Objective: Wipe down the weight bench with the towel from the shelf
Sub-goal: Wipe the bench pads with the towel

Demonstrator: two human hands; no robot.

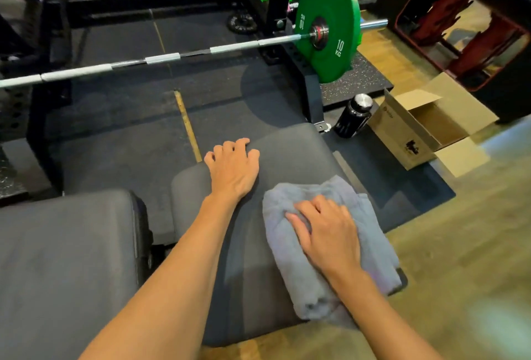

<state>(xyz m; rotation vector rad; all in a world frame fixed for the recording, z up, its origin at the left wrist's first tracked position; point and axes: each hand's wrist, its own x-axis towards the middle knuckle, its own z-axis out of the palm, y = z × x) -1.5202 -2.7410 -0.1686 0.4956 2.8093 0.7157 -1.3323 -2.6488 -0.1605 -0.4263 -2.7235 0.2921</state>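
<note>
A dark grey padded weight bench (290,155) fills the middle, with a second pad (66,253) at lower left. A folded grey towel (290,262) lies on the right side of the seat pad and hangs slightly past its right edge. My right hand (327,233) presses flat on top of the towel, fingers bunching the cloth. My left hand (234,167) rests on the pad's far left edge, with its fingers curled over the rim and nothing in it.
A barbell (161,59) with a green 10 kg plate (327,26) crosses above the far end of the bench, on a black rack. A black bottle (355,115) and an open cardboard box (425,126) stand on the floor at right.
</note>
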